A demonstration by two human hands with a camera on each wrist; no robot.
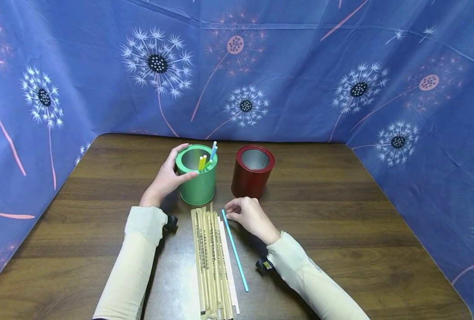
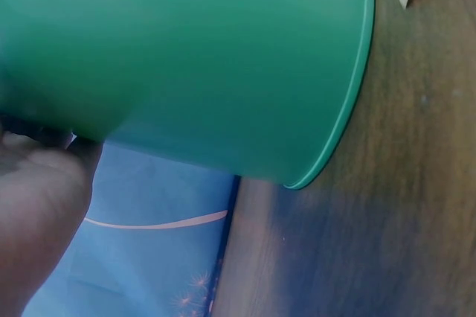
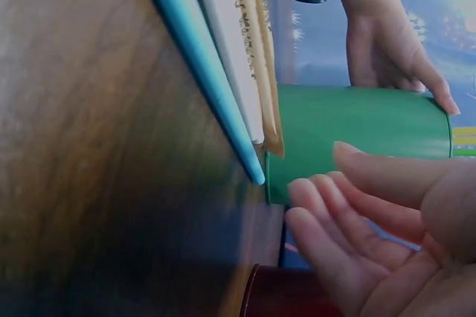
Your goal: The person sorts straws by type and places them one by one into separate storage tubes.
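My left hand (image 1: 166,173) grips a green can (image 1: 198,189) at its upper part, thumb on the near rim and fingers around the far left side. Blue straws (image 1: 213,152), yellow straws (image 1: 202,163) and a green one lean inside the can. My right hand (image 1: 254,218) is beside the top end of a light blue straw (image 1: 234,252) lying on the table. In the right wrist view its fingers (image 3: 320,235) are loosely bent with a gap to the thumb, holding nothing, and the blue straw (image 3: 204,71) lies apart from them.
Left of the blue straw lie white straws (image 1: 229,271) and a bundle of several paper-wrapped sticks (image 1: 206,258) with printed writing. A red can (image 1: 251,180) stands upright right of the green one. Blue dandelion-print cloth (image 1: 293,80) hangs behind the wooden table (image 1: 341,209).
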